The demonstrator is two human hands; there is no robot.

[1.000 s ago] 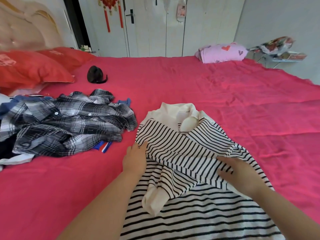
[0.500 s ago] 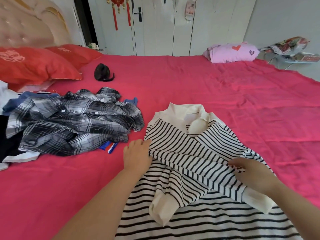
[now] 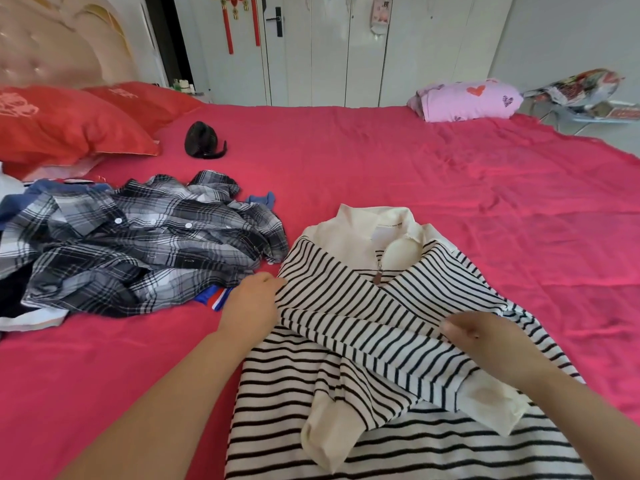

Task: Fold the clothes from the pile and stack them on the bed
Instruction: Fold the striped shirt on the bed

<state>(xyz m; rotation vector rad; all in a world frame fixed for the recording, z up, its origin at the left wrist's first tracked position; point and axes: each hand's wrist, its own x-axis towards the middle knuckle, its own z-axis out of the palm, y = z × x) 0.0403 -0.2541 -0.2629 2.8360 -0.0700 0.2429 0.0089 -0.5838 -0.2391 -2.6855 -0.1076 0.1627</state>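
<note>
Near the front of the red bed (image 3: pixel 433 174): one striped sweater (image 3: pixel 346 299), cream collar (image 3: pixel 374 220) away from the person, laid flat with both sleeves folded across the chest and the cream cuffs (image 3: pixel 329 434) pointing toward the hem. Left hand (image 3: pixel 251 306): at the sweater's left edge, fingers curled onto the fabric where the sleeve turns in, apparently pinning that fold so it does not slip. Right hand (image 3: pixel 485 337): fingers closed on the upper sleeve at the right side, probably to draw it straight over the other sleeve. Judged stage: sleeves in, body not yet folded in half. Left of the sweater, just beside it: pile (image 3: pixel 104 278) of unfolded clothes, plaid shirt (image 3: pixel 156 233) on top, within easy reach for the next pick. Further back: two red pillows (image 3: pixel 69 126), a small black object (image 3: pixel 202 140), a pink bundle (image 3: pixel 467 100). No finished stack can be made out.
</note>
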